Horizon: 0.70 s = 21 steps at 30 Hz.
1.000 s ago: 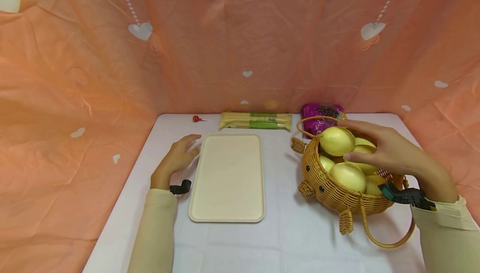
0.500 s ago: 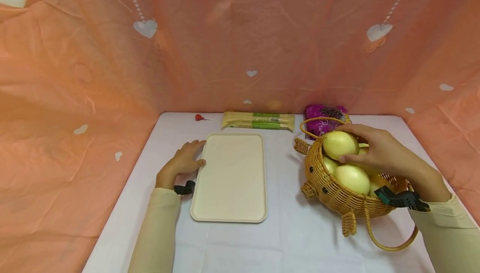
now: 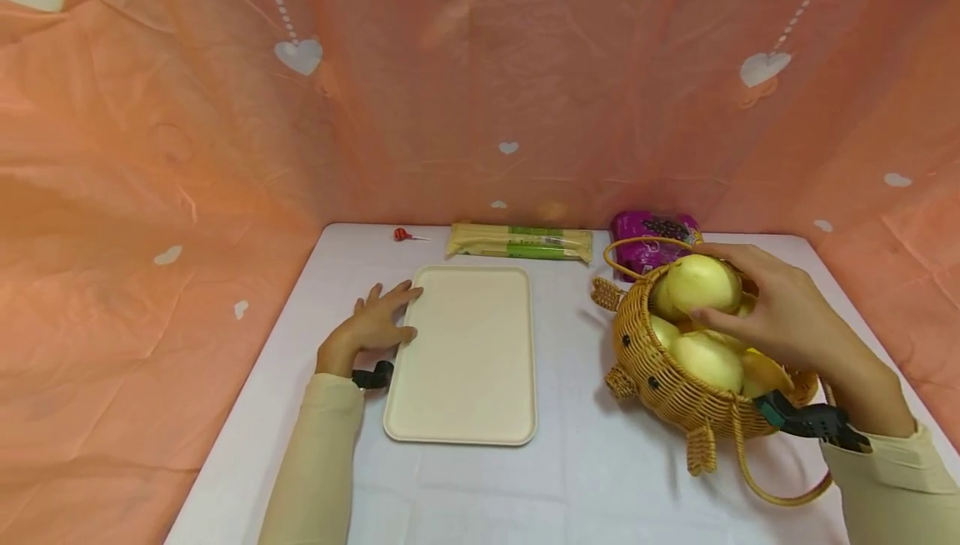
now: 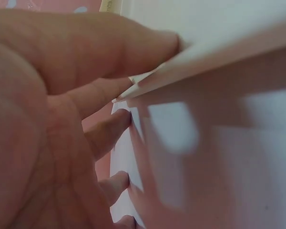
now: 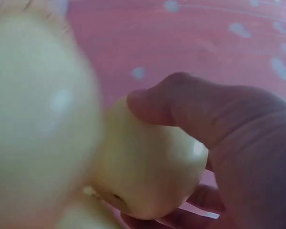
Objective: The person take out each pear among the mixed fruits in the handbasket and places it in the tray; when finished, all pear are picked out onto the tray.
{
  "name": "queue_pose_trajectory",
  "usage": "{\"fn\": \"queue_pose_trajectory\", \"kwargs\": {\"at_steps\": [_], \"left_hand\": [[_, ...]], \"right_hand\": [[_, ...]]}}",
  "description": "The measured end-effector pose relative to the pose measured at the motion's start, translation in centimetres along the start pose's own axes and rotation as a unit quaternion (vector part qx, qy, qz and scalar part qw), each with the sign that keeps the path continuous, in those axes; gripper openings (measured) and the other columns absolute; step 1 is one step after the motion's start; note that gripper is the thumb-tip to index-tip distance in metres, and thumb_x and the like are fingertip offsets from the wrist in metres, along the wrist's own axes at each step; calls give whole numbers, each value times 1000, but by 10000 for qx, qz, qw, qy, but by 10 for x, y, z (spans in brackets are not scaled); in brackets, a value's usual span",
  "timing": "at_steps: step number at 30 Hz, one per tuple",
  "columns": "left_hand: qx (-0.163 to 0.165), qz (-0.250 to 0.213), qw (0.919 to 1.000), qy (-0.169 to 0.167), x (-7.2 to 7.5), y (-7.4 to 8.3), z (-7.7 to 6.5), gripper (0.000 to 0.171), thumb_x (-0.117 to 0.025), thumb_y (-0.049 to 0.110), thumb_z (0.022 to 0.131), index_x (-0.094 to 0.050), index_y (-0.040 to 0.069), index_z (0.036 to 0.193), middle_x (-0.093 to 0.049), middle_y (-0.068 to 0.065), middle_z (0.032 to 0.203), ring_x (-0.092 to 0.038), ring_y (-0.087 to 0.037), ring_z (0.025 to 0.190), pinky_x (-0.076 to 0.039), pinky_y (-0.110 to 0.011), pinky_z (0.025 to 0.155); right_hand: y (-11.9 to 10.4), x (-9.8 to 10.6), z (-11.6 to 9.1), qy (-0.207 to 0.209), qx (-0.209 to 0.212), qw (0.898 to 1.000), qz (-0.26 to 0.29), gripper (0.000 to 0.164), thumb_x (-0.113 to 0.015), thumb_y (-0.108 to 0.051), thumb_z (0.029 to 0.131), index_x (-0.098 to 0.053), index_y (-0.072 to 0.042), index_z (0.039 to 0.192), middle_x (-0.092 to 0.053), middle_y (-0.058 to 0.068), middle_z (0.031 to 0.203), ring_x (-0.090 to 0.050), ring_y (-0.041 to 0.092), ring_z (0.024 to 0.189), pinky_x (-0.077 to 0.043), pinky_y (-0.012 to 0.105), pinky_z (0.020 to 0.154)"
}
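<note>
Left of centre, the left hand (image 3: 372, 326) rests with spread, loose fingers at the left rim of the cream rectangular tray (image 3: 467, 362); light contact should steady it. At right, the right hand (image 3: 783, 305) grasps a pale yellow melon (image 3: 702, 285) between thumb and curled fingers, among other melons (image 3: 707, 363) in the pig-faced wicker basket (image 3: 678, 391). Such smooth skin calls for a deep, even grip, clear of its neighbours.

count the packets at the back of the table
2: the long yellow-green packet beyond the tray, and the purple packet partly hidden behind the basket; others could hide there.
</note>
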State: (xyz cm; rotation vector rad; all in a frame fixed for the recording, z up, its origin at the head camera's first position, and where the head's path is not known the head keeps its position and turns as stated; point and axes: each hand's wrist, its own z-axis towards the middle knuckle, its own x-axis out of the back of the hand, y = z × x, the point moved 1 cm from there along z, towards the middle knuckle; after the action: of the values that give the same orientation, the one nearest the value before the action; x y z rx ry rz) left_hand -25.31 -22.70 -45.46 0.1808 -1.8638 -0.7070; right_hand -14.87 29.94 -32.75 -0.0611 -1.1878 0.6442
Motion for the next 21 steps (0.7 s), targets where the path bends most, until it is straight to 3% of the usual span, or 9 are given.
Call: {"fn": "queue_pose_trajectory", "kwargs": {"at_steps": [4,7,9,16,21], "left_hand": [[24,12,10000,-13,0,1,-1,81,-73,22,98,-38,8,170,-20,-23,181,-1,-64,164,1,-85,126],[13,-5,10000,-11,0,1,-1,80,-73,22,99,-38,9,170,-20,-23,181,0,-63,164,1,-85,126],[-14,-27,10000,-4,-1,1,1,80,-73,22,99,-39,9,170,-20,-23,182,0,-63,164,2,-85,126],[-63,-155,9998,54,-1,-3,0,80,-72,20,99,-37,10,171,-18,-21,183,2,-62,165,5,-85,126],[-7,-260,9997,17,-2,-1,1,85,-71,20,100,-29,11,174,-17,-20,183,4,-61,165,8,-82,128]], "right_hand": [[-18,3,-10,379,80,9971,649,82,-100,-2,71,-67,-10,146,-69,0,138,-59,-12,112,-43,-3,96],[-35,3,-13,522,34,9902,1292,84,-98,7,70,-67,-10,146,-66,-15,137,-64,-13,112,-50,1,95],[-47,2,-12,600,-2,9849,1624,85,-97,10,70,-67,-10,147,-66,-18,137,-67,-10,112,-53,4,95],[-97,-24,13,460,93,9679,2468,85,-93,9,78,-61,-14,153,-66,2,142,-70,3,118,-58,14,98],[-123,-53,34,328,310,9553,2921,84,-94,4,81,-59,-15,155,-65,4,144,-71,10,117,-61,19,97]]}}
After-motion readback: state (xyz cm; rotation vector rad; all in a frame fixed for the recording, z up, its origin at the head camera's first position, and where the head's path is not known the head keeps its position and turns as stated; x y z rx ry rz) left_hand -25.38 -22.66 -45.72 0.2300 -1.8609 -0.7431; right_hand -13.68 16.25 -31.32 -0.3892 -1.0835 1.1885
